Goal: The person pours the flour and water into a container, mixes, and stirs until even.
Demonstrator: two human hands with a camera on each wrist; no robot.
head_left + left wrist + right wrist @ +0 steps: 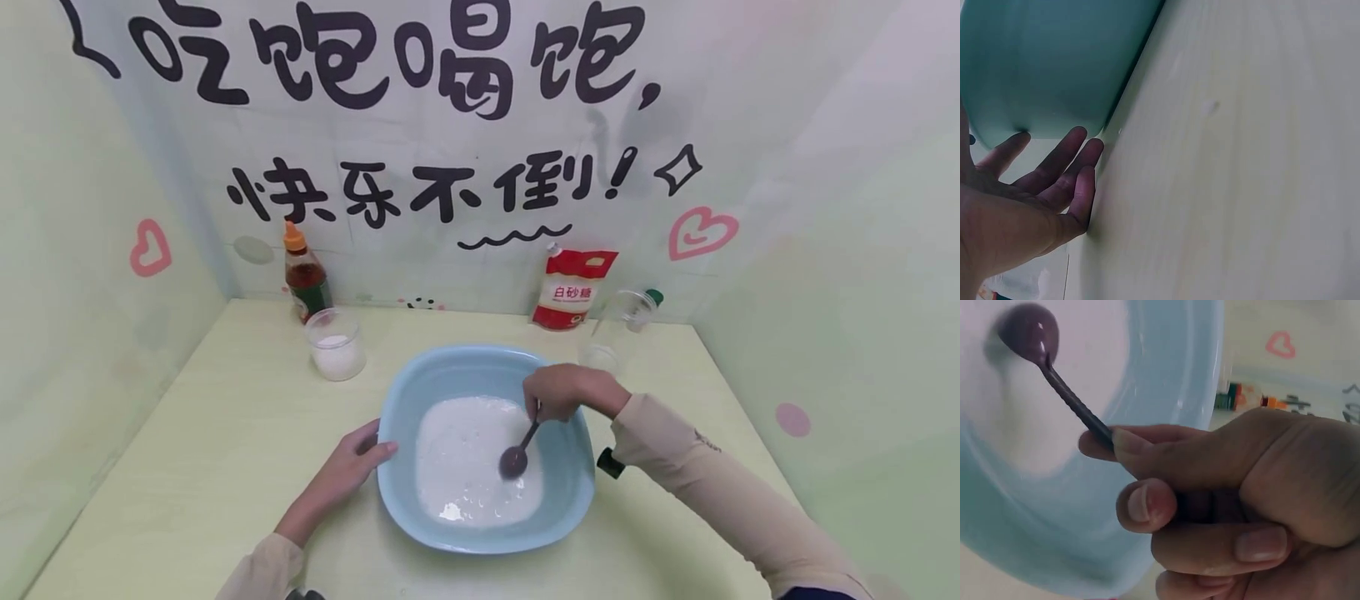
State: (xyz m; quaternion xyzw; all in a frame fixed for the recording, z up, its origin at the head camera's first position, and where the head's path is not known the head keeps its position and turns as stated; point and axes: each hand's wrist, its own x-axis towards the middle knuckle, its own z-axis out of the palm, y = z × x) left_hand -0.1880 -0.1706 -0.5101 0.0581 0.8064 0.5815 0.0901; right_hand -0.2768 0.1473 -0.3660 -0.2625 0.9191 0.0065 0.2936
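Observation:
A light blue basin (480, 543) holds a pool of milky white liquid (465, 458). My left hand (348, 467) holds its left side, thumb over the rim and the other fingers spread against the outer wall (1041, 69). Between thumb and forefinger, my right hand (558, 392) pinches the thin handle of a dark brown spoon (513, 461), reaching in over the basin's right far rim. The spoon's round glossy bowl (1032, 334) points down at the liquid's right part, its back showing in the right wrist view. The lower fingers of that hand are curled in.
Behind the basin's left stands a clear tub (337, 354) of white powder, with a sauce bottle (306, 279) behind it. At the back right are a red and white sugar pouch (570, 292) and a clear container (617, 329). A dark green cap-like object (610, 462) lies beside the basin's right side.

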